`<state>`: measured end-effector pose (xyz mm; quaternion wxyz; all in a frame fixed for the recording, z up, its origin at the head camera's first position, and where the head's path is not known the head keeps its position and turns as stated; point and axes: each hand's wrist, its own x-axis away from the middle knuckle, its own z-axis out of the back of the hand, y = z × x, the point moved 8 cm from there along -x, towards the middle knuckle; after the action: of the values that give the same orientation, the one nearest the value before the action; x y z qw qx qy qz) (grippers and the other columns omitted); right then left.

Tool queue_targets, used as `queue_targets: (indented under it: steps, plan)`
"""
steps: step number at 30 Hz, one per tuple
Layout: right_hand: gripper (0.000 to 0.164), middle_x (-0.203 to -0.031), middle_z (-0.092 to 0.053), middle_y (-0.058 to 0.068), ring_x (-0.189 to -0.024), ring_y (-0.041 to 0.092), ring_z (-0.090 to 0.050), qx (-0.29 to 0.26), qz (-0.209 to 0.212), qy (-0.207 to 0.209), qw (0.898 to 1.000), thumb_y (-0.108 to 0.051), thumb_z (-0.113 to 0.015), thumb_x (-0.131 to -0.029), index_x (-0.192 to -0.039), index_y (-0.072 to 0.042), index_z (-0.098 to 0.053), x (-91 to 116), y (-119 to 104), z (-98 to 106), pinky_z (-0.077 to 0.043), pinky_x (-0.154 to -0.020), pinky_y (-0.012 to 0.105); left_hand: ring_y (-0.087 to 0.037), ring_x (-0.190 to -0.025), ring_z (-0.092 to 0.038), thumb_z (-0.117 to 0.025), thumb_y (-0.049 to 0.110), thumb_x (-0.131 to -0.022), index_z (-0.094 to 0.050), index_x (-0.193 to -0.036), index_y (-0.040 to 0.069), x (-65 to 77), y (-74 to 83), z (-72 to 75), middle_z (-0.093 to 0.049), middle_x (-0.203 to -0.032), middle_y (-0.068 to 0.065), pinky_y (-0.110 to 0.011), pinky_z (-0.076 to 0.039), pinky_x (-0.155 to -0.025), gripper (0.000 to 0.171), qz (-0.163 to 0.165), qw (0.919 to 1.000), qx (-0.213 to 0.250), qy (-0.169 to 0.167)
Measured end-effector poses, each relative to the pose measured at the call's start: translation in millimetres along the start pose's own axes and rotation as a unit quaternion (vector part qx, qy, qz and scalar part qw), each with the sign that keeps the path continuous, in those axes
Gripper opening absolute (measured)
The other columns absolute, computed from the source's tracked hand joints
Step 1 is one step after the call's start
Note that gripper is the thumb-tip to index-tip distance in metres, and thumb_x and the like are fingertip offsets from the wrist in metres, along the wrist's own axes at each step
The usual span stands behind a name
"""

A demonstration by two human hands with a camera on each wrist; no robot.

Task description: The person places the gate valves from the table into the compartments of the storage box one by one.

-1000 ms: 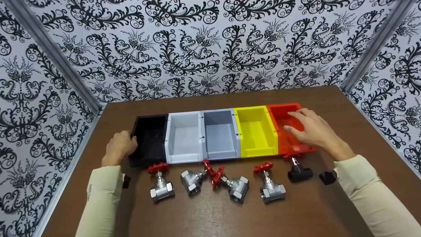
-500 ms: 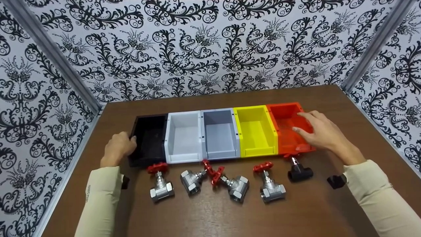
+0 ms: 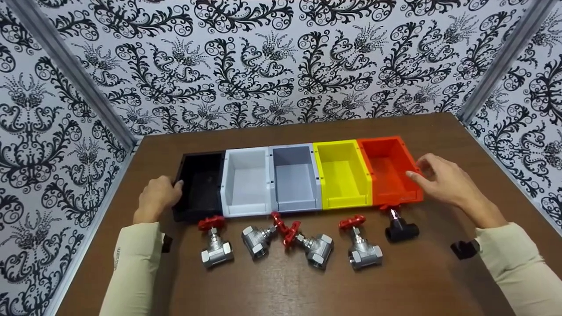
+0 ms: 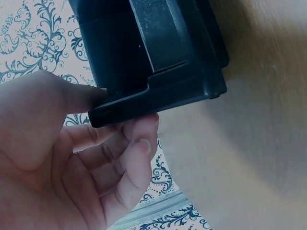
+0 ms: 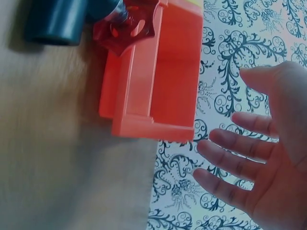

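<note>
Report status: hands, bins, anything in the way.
Left hand gripping black bin, thumb inside. Right hand open, apart from red bin. Five bins side by side. Five valves close in front.

Head view downward, left wrist close, sharing black bin (image 4: 168, 43), right sharing red bin (image 5: 175, 91)

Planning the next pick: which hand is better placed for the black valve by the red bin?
Right, I'd judge: the right hand holds nothing and is nearer the black valve; the left hand grips the black bin, farther from that valve.
</note>
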<state>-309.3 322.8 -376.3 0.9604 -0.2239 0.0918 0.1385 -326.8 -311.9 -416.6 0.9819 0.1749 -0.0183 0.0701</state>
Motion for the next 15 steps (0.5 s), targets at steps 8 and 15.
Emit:
queue_targets:
  steps: [8,15]
  plan:
    - [0.029,-0.081,-0.069,0.003,-0.074,0.019,-0.059,0.016,0.004,-0.009,1.0,-0.034,-0.067,-0.095,-0.093,-0.005,-0.069,8.2,11.5,-2.2,-0.048,-0.067,0.036,-0.056,-0.104,-0.058,-0.048,0.036,-0.1,-0.066,-0.108,-0.004,0.9,0.6,0.8,-0.059,-0.118,-0.04,-0.066,-0.045,-0.08,0.045,-0.001,0.9999,-0.014,0.001]
    - [0.027,-0.08,-0.07,0.002,-0.072,0.018,-0.06,0.011,0.006,-0.019,1.0,-0.032,-0.068,-0.095,-0.091,-0.005,-0.072,14.2,17.2,-8.9,-0.049,-0.067,0.034,-0.056,-0.101,-0.059,-0.049,0.037,-0.1,-0.067,-0.102,-0.003,0.5,2.8,1.5,-0.06,-0.115,-0.04,-0.065,-0.046,-0.077,0.044,-0.003,0.9999,-0.013,-0.001]
